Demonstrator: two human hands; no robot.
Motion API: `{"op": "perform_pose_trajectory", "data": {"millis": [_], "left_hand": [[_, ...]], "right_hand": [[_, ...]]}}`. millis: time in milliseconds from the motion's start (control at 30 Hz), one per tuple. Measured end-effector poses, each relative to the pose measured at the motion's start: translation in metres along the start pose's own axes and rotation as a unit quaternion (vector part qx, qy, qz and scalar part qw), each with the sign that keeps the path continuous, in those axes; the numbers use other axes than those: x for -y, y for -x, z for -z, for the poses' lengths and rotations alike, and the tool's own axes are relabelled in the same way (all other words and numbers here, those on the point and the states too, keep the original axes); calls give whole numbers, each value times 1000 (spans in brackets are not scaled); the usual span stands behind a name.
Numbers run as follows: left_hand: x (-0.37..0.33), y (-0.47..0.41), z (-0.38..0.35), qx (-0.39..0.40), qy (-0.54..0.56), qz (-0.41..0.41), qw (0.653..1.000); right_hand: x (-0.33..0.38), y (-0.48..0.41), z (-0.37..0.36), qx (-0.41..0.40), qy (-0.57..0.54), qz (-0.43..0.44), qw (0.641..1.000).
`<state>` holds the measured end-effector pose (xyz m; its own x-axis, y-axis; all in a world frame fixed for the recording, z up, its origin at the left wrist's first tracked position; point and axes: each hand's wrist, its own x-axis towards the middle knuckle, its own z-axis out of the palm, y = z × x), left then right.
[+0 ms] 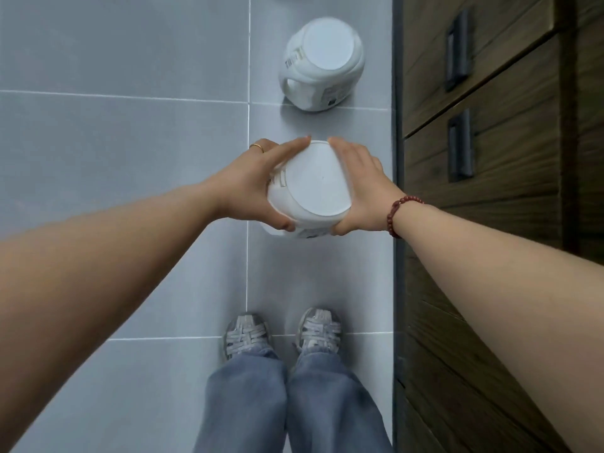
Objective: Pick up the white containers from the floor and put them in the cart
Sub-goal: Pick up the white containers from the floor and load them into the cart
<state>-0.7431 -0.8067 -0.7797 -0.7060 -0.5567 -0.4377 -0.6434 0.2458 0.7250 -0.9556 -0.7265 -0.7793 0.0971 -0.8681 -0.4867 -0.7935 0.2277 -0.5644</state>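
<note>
Both hands clamp white lidded jug [310,191]: left hand [253,188] wraps left side, right hand [362,188] flat on right side, jug over grey tile floor [130,142]. Second white jug [322,63] beyond grip, standing on floor beside wooden drawers [490,125]. Sneakers [248,331] below grip.

Pale grey floor tiles [130,158] with thin white grout lines spread below and to the left of the grip. To the right of it stands a dark wooden cabinet [510,165] with two recessed dark metal handles [460,145], one farther off than the other. Nearer than the grip, two grey laced sneakers [248,335] stand side by side under blue jeans [291,403].
</note>
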Motion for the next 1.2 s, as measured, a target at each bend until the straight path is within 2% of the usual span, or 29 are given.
{"op": "perform_pose_trajectory", "data": {"millis": [167,367,467,700,833,933,1067,1200], "left_hand": [[-75,67,101,-46,-27,8,999],[-183,161,237,-94,47,-36,994],[-239,217,299,-128,32,-53,990],[-375,352,408,-219,-5,-85,972],[-443,420,443,-281,-12,-103,954],[-478,465,453,-334,18,-117,935],[-494,518,454,-418,56,-126,898],[-482,579,443,-502,76,-93,857]], "right_hand": [[100,31,90,-15,32,41,999],[239,92,213,-74,30,109,991],[305,135,267,-93,2,131,987],[440,215,381,-126,10,226,966],[506,269,442,-145,13,287,947],[547,304,476,-123,-4,331,935],[596,331,493,-77,-33,390,917],[645,340,469,-17,-65,454,888]]}}
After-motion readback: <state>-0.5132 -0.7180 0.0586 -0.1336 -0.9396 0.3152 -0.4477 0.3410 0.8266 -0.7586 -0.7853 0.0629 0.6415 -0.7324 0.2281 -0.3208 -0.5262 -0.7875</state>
